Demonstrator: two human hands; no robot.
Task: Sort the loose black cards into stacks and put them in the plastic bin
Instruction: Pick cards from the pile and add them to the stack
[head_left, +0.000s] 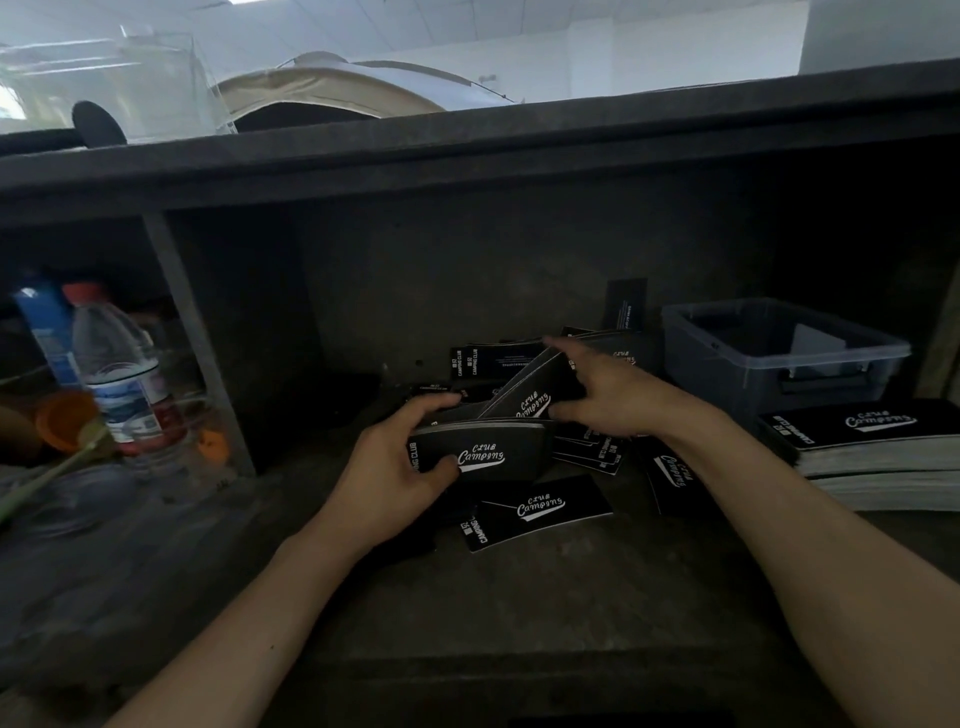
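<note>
Loose black cards (543, 506) printed "Club Camping" lie scattered on the dark shelf floor, more piled behind (493, 358). My left hand (400, 473) grips a small stack of cards (488, 449), thumb on top. My right hand (608, 395) pinches a tilted black card (530, 389) and lays it against that stack. The clear plastic bin (779, 353) stands at the back right, apart from both hands. A tall finished stack of cards (878, 447) sits in front of the bin.
A divider post (197, 343) splits the shelf. Left of it stand a water bottle (124, 374), a blue box (47, 327) and an orange cup (65, 418). One card (626, 304) leans upright on the back wall. A thick shelf top (467, 150) overhangs.
</note>
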